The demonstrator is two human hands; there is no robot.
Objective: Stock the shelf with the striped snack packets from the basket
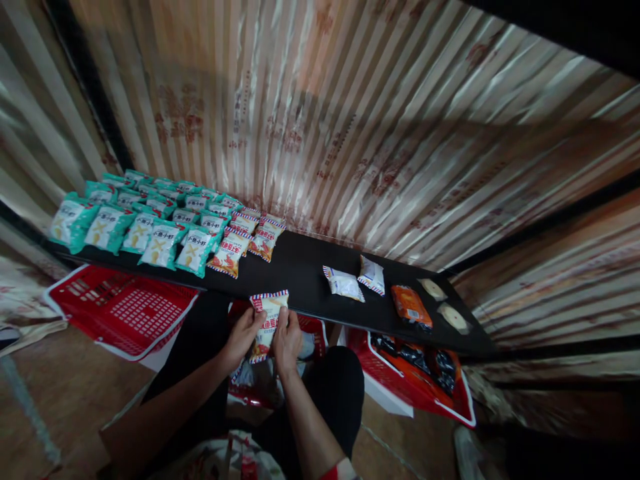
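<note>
Between my two hands is a snack bag (pixel 267 327) with a striped top edge and red lettering, held upright above a red basket at the front edge of the black shelf. My left hand (pixel 245 337) grips its left side, and my right hand (pixel 288 339) grips its right side. Beyond it on the shelf stand several matching snack bags (pixel 230 252), leaning in short rows. Left of those, several teal snack bags (pixel 161 245) are lined up in rows. Two white bags (pixel 343 283) with striped ends lie further right.
On the shelf (pixel 295 280), an orange packet (pixel 411 307) and two pale round items (pixel 453 317) lie at the right. Below are a red basket (pixel 125 310) at left and another red basket (pixel 463 400) with dark packets at right. A striped curtain (pixel 320 120) hangs behind.
</note>
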